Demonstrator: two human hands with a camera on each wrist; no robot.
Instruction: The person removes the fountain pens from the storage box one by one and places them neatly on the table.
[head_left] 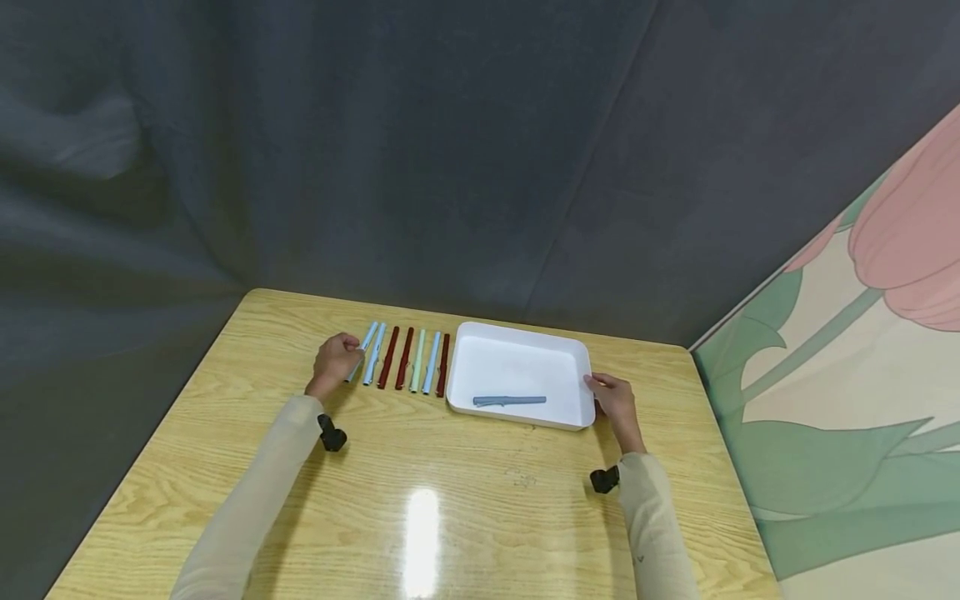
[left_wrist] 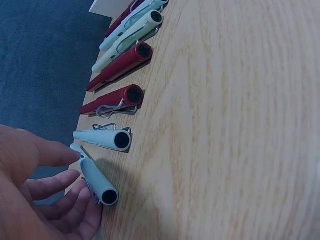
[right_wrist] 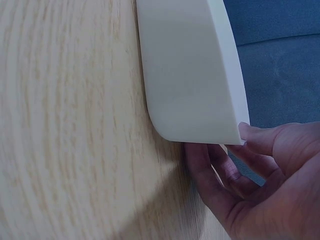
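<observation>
My left hand (head_left: 335, 360) is at the left end of a row of pens, its thumb and fingertips pinching the outermost light blue pen (left_wrist: 101, 184). That pen lies at a slant to its neighbour, another light blue pen (left_wrist: 105, 138) with a wire clip. On the right, my right hand (head_left: 615, 398) grips the right side of a white tray (right_wrist: 190, 75). The thumb is over the rim and the other fingers are against the outside wall. Inside the tray, toward its near side, lies a grey-blue pen (head_left: 510, 401).
Between the left hand and the tray, the row continues with dark red pens (head_left: 387, 358), a light green pen (head_left: 417, 361) and a further light blue pen (head_left: 431, 363). A dark curtain (head_left: 450, 167) hangs behind the wooden table (head_left: 360, 500). A flower-patterned panel (head_left: 825, 400) stands at right.
</observation>
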